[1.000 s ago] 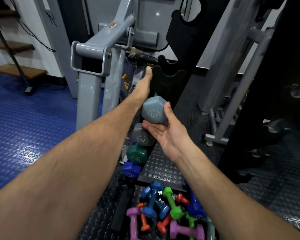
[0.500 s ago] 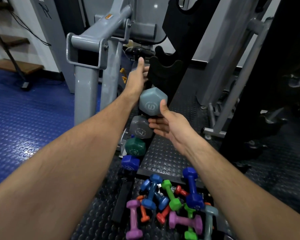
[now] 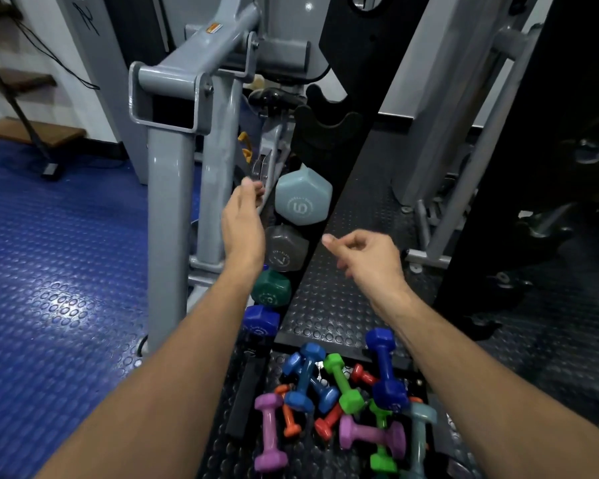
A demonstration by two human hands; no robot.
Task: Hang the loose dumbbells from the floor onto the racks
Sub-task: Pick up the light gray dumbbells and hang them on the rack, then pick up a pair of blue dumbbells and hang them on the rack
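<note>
A pale grey-blue dumbbell [image 3: 303,197] marked 9 sits on the black slanted rack [image 3: 329,133], above a dark grey one [image 3: 286,248], a green one [image 3: 271,288] and a blue one [image 3: 260,319]. My left hand [image 3: 243,224] hangs just left of the rack, fingers relaxed, holding nothing. My right hand [image 3: 365,255] hovers right of the rack with fingers loosely curled and empty. On the floor below lies a pile of loose dumbbells: purple [image 3: 270,433], light blue [image 3: 306,378], bright green [image 3: 343,383], dark blue [image 3: 386,371], several more.
A grey steel machine frame [image 3: 173,160] stands close on the left. Another grey frame [image 3: 464,167] and dark equipment [image 3: 550,202] fill the right. The floor is blue studded rubber [image 3: 56,271] on the left and black studded rubber [image 3: 339,299] under the rack.
Both hands let go of the pale grey-blue dumbbell, which now rests on the rack. The hands have drawn back and down, away from it.
</note>
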